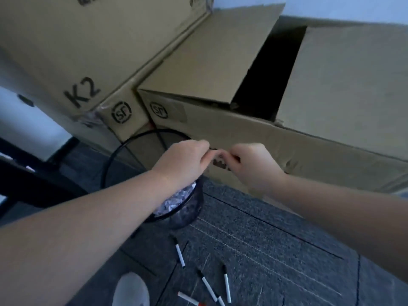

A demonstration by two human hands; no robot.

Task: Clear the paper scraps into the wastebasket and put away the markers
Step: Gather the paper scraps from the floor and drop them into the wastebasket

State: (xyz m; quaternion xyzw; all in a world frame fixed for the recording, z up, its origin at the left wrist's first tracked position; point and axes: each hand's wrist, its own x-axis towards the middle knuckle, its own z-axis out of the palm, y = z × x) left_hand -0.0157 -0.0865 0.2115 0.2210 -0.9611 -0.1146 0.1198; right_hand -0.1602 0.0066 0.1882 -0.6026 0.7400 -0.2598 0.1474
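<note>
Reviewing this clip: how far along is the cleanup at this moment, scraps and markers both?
Scraps look mostly done: crumpled paper fills the mesh wastebasket. In hand: the left hand and right hand meet above the basket, fingers pinched; whether they hold a scrap cannot be told. Left: the markers lie scattered on the carpet, none put away.

- Likely an office or storeroom: grey carpet tiles (276, 235) on the floor
- Stacked cardboard shipping boxes (220, 69)
- Black mesh wastebasket (176, 217) of paper
</note>
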